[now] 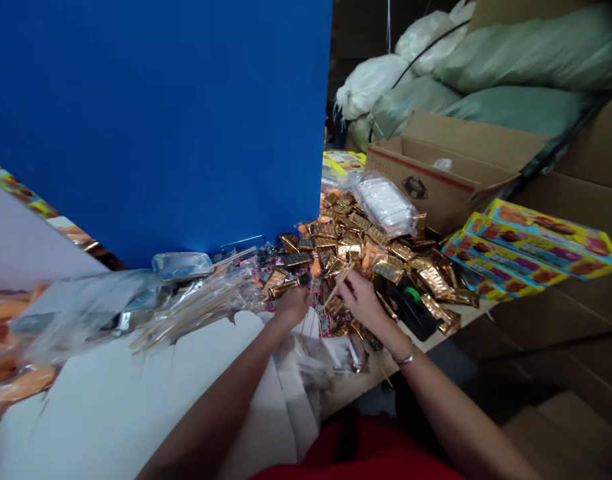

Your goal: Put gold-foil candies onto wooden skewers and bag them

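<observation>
Bare hands at a heap of gold foil packets (366,243)

The left hand (292,305) is curled nearly closed at the front of the heap, and whatever it grips is hidden. The right hand (361,303) is half closed just beside it, fingertips pinching a thin wooden stick (340,285). The packets lie loose on the desk (466,327), banked against a blue board (151,127), which seems placed to stop them sliding off. Bundled sticks in clear plastic (201,310) lie to the left, within easy reach
</observation>
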